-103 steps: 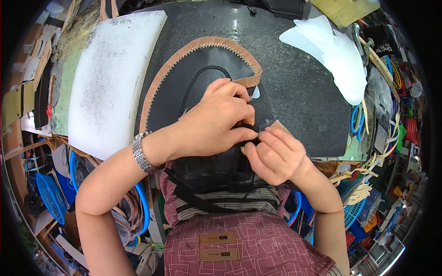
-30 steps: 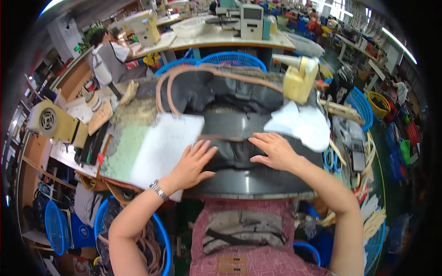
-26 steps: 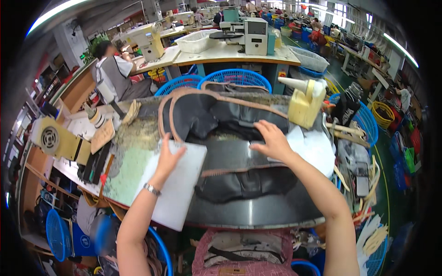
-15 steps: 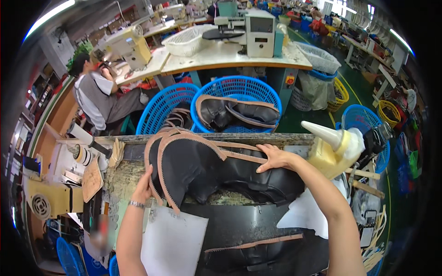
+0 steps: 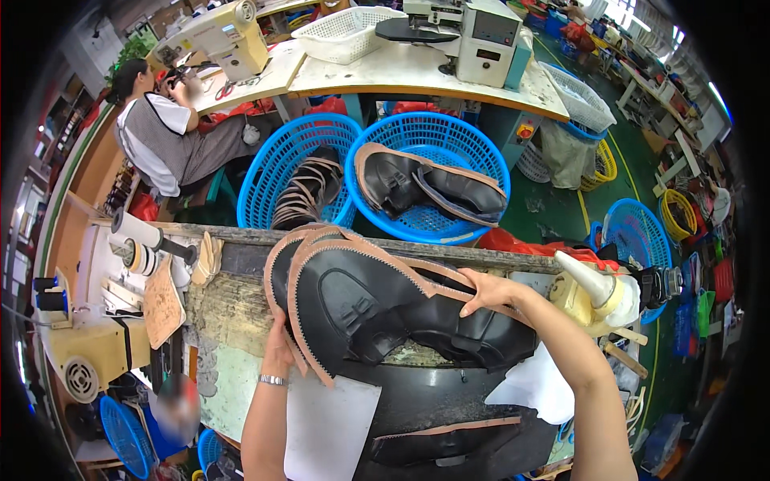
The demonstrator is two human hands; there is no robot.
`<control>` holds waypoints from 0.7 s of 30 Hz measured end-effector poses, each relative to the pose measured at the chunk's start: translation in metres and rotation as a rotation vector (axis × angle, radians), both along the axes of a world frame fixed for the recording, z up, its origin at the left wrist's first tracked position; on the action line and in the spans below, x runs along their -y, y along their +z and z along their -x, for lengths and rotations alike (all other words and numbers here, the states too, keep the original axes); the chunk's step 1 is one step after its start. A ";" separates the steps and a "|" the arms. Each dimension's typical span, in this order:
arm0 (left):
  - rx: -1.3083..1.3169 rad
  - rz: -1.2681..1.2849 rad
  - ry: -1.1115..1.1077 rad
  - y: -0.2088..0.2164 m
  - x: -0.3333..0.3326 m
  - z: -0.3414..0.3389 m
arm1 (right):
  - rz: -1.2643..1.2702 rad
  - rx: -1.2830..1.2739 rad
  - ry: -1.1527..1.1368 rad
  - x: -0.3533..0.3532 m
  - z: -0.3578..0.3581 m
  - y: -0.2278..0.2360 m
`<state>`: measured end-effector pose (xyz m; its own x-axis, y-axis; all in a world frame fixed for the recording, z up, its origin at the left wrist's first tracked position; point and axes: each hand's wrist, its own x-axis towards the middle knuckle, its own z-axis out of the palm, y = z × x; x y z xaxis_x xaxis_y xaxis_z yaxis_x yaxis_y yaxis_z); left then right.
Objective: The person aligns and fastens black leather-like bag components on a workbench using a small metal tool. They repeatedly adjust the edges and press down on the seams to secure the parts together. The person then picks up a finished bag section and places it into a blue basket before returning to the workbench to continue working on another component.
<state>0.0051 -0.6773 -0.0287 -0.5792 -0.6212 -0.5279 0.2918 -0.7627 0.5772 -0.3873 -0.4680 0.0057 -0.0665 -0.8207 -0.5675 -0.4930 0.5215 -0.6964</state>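
Observation:
A stack of black leather shoe uppers [image 5: 345, 301] with tan, zigzag-cut edging lies across the bench before me. My left hand [image 5: 278, 350] grips the tan edge at the left side of the stack, its fingertips partly hidden behind it. On the far right side, my right hand [image 5: 491, 292] pinches the edge of the uppers, with thumb and fingers around it. A strap and buckle detail shows on the front upper. Nearer me, another black upper [image 5: 445, 442] with a tan edge lies on a dark sheet [image 5: 425, 393], beside a pale board [image 5: 329, 425].
Two blue baskets [image 5: 437, 232] beyond the bench hold more uppers. A yellow glue bottle [image 5: 577, 298] with a white nozzle stands at right, near white sheet material [image 5: 533, 389]. Thread spools [image 5: 140, 232] are at left. A person [image 5: 164, 144] sits by a sewing machine [image 5: 216, 44].
The view has shifted. The front upper has swung outward, so its strap detail now shows. Both hands still hold the stack, and the right hand's fingers have closed in on the edge.

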 end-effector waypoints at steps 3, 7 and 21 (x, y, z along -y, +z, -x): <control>0.037 0.202 -0.092 0.009 -0.009 -0.002 | -0.019 0.082 0.001 0.005 0.004 0.002; 0.177 0.242 -0.007 0.008 -0.018 0.013 | 0.001 0.212 -0.043 0.006 0.008 -0.003; -0.010 0.680 -0.263 0.206 0.027 0.173 | 0.084 0.531 -0.181 0.072 0.096 0.132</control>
